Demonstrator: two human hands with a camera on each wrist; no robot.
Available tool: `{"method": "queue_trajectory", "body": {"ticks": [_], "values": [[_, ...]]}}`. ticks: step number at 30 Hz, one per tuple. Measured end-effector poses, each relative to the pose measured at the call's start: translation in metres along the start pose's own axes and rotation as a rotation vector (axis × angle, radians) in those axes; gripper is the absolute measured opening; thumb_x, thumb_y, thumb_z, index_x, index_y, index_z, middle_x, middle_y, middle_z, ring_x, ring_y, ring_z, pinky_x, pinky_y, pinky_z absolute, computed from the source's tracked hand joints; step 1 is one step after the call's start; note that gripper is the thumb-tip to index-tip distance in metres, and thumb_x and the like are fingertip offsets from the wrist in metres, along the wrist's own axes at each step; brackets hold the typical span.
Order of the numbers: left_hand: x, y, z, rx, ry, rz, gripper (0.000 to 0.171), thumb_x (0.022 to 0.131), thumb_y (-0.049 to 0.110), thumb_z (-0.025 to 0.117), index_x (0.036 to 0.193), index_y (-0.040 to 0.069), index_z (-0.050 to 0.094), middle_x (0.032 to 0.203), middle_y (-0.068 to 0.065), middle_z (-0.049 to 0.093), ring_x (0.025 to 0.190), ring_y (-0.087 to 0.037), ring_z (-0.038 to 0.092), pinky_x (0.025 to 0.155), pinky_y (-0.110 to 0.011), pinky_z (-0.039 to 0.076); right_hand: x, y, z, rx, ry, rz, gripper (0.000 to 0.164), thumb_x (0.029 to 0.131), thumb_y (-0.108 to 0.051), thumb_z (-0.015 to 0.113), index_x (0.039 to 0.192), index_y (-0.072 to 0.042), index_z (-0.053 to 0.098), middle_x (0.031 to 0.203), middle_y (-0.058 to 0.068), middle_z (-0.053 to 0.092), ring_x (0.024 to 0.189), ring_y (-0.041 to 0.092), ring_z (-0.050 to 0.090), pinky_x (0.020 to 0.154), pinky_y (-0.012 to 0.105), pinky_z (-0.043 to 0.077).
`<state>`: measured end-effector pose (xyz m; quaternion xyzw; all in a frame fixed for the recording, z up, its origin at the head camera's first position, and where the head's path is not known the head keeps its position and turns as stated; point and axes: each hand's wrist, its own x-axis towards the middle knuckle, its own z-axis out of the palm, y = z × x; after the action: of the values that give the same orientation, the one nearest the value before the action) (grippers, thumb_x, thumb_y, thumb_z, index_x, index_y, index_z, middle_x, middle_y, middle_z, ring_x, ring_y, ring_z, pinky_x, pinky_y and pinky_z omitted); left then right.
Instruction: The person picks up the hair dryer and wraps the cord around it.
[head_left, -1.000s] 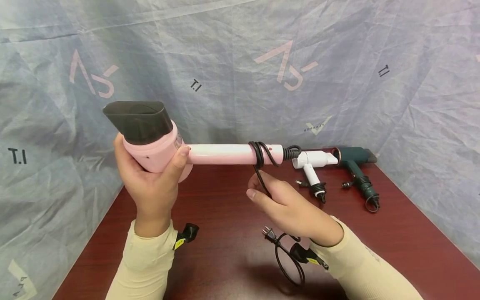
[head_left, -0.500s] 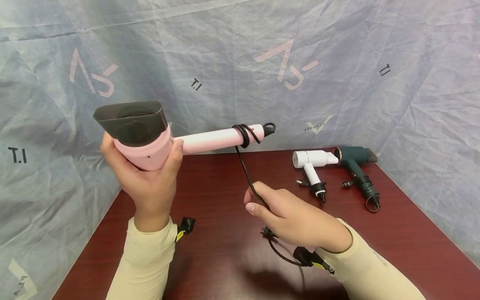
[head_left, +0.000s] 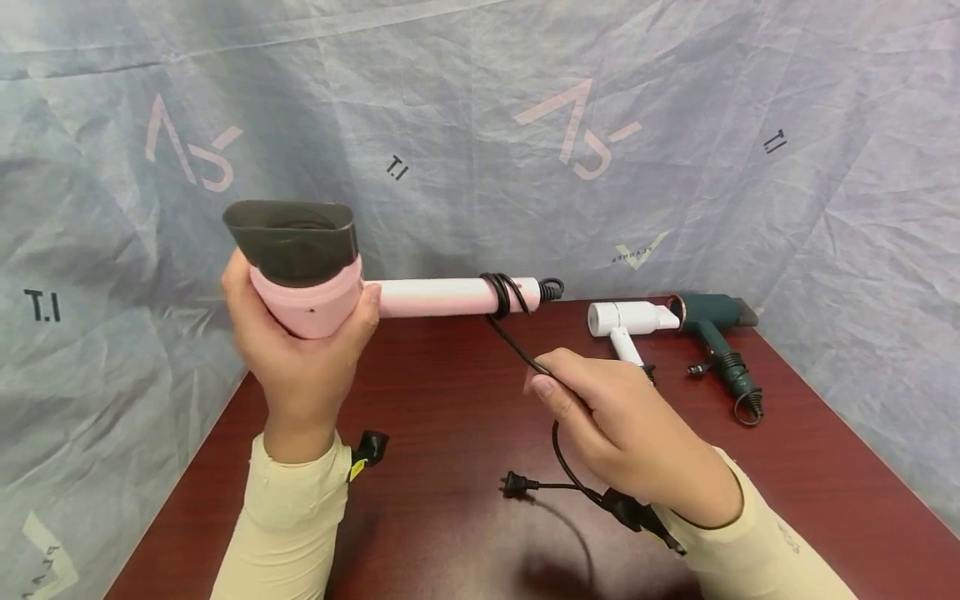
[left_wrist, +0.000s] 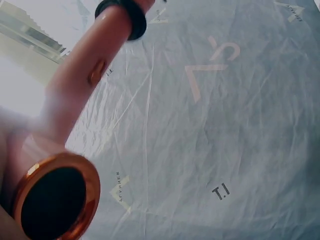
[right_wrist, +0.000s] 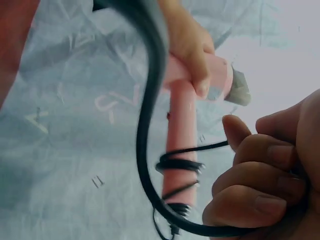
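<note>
My left hand [head_left: 303,379] grips the pink body of a hair dryer [head_left: 311,310], its thumb at the base of the handle. A dark oval nozzle [head_left: 292,250] tops the body, and the handle points right, raised above the table. Several turns of black power cord [head_left: 497,293] circle the handle near its end. My right hand [head_left: 622,417] pinches the cord below the wraps; in the right wrist view its fingers [right_wrist: 250,205] curl round it. The plug [head_left: 516,484] dangles from the loose length. In the left wrist view the copper-rimmed rear end [left_wrist: 90,200] shows.
On the red-brown table [head_left: 420,417], a white hair dryer [head_left: 630,318] and a dark green hair dryer [head_left: 712,312] lie at the back right. The green one has its cord wrapped round the handle. Grey printed cloth [head_left: 450,125] hangs behind and at both sides.
The handle tilted up and then came back nearly level. My right hand has moved right and nearer me, drawing the cord taut between hand and handle. The plug has swung left.
</note>
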<state>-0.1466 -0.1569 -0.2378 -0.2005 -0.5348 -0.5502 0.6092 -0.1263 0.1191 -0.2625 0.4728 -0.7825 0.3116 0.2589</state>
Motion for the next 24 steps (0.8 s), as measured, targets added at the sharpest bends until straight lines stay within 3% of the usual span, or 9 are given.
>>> {"method": "queue_trajectory", "body": {"ticks": [7, 11, 24], "values": [[-0.003, 0.001, -0.005, 0.08, -0.152, -0.002, 0.075, 0.064, 0.01, 0.084, 0.13, -0.011, 0.056, 0.119, -0.018, 0.068, 0.113, -0.03, 0.062, 0.103, -0.038, 0.048, 0.003, 0.008, -0.011, -0.045, 0.151, -0.136, 0.021, 0.109, -0.021, 0.053, 0.102, -0.011, 0.071, 0.087, -0.011, 0.064, 0.071, -0.002, 0.051, 0.067, 0.014, 0.044], [-0.004, -0.001, -0.007, 0.087, -0.225, 0.008, 0.076, 0.062, 0.011, 0.084, 0.129, -0.011, 0.055, 0.115, -0.02, 0.069, 0.109, -0.026, 0.063, 0.103, -0.036, 0.049, 0.006, 0.011, -0.016, -0.049, 0.187, -0.178, 0.026, 0.109, -0.025, 0.054, 0.102, -0.007, 0.073, 0.088, -0.006, 0.067, 0.073, 0.0, 0.052, 0.067, 0.014, 0.042], [-0.008, -0.008, -0.012, 0.031, -0.313, 0.061, 0.077, 0.058, 0.017, 0.087, 0.12, -0.016, 0.055, 0.111, -0.022, 0.069, 0.107, -0.023, 0.064, 0.101, -0.034, 0.049, 0.012, 0.015, -0.023, -0.074, 0.249, -0.209, 0.029, 0.106, -0.031, 0.059, 0.091, -0.011, 0.072, 0.07, -0.01, 0.052, 0.062, -0.002, 0.038, 0.06, 0.013, 0.033]]}}
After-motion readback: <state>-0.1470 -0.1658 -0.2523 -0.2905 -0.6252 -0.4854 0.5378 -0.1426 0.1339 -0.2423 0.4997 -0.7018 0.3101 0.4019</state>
